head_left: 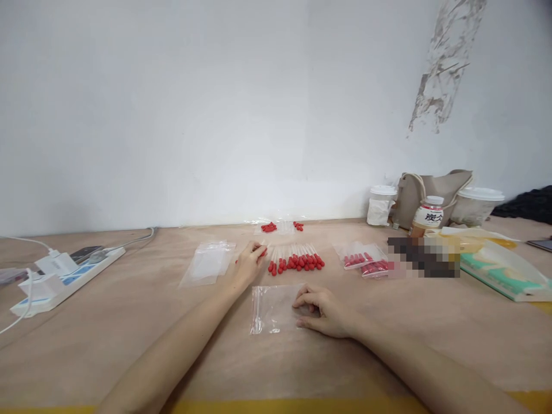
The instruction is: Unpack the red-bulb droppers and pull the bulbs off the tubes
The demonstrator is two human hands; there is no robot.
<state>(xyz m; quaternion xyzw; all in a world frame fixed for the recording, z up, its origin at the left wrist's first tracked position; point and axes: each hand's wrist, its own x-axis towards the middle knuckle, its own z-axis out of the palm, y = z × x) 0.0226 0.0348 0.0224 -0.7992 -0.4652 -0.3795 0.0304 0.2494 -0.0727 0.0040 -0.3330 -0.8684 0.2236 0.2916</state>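
Observation:
My left hand [250, 263] is at the left end of a row of red-tipped sticks [302, 261], which look like oversized matches. Its fingers are closed, with a bit of red showing at the fingertips; how many sticks they hold is hidden. Nearer to me, a clear zip bag [276, 310] lies flat on the table. My right hand [323, 310] rests at the right end of this bag, fingers bent and thumb held apart from them. To the left of my left hand is a stack of clear bags [209, 263].
Filled bags [366, 261] of red pieces lie to the right, and small red pieces [268, 227] lie by the wall. A power strip [69, 284] with cables is at left. Cups [382, 206], a bottle [428, 215], a grey bag [435, 192] and a tissue pack [504, 270] stand at right.

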